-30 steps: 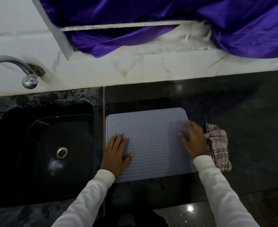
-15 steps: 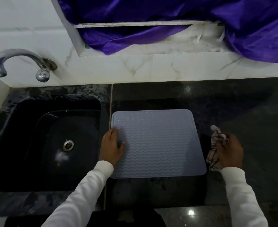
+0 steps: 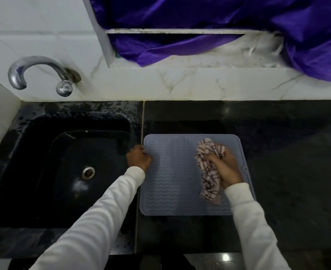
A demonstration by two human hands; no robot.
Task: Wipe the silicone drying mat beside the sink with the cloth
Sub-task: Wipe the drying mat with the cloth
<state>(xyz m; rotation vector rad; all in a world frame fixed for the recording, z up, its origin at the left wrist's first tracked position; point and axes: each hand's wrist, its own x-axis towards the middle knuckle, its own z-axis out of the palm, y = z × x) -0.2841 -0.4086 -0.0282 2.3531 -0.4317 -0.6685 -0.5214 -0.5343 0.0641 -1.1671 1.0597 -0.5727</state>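
Moved in from the counter, the right hand (image 3: 226,168) now holds the bunched checked cloth (image 3: 209,172) on the grey silicone mat (image 3: 172,184).

Left hand (image 3: 139,157) grips the mat's left edge, just beside the black sink (image 3: 43,152).

Dim, bluish kitchen view with wide-angle bending at the edges.
A small glare spot sits on the glossy black stone bench (image 3: 226,257) near the lower edge; the black sink basin (image 3: 67,172) is lost in shadow, and the checked cloth (image 3: 207,172) looks slightly blurred.
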